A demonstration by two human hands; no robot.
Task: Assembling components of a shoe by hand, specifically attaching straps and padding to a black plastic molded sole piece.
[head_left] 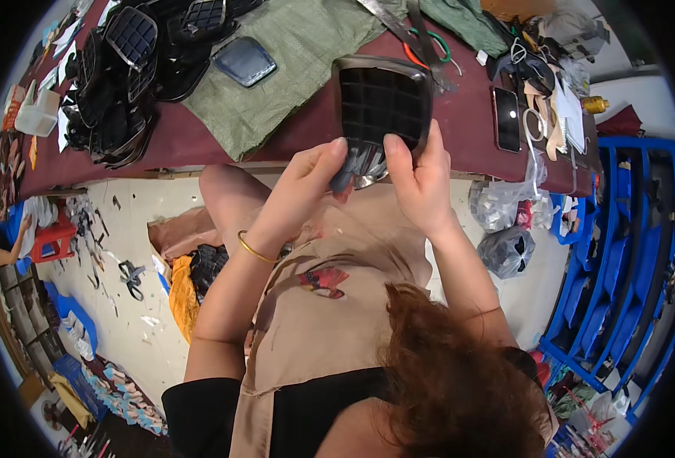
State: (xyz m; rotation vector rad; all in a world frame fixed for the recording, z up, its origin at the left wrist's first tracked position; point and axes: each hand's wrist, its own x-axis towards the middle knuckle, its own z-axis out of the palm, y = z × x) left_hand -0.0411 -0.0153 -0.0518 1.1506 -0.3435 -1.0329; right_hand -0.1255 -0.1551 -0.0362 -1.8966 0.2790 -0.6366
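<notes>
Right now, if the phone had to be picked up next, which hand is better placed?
Likely the right hand: the phone lies on the table to its right, farther from the left hand. Both hands hold the black gridded piece, so the left would support it alone.

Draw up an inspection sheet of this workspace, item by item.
Surface: dark maroon table covering, partly under a green woven sheet.
Job's things: black quilted pad with a glossy rim, held up.
Clutter: heap of black glossy pieces, left; black rectangular phone, right.
Grips: left grip and right grip closed at the pad's lower end.
Cables: white looped cord by the phone; cable or strap, cannot tell.
Surroundings: blue rack, right; pale floor strewn with scraps.
</notes>
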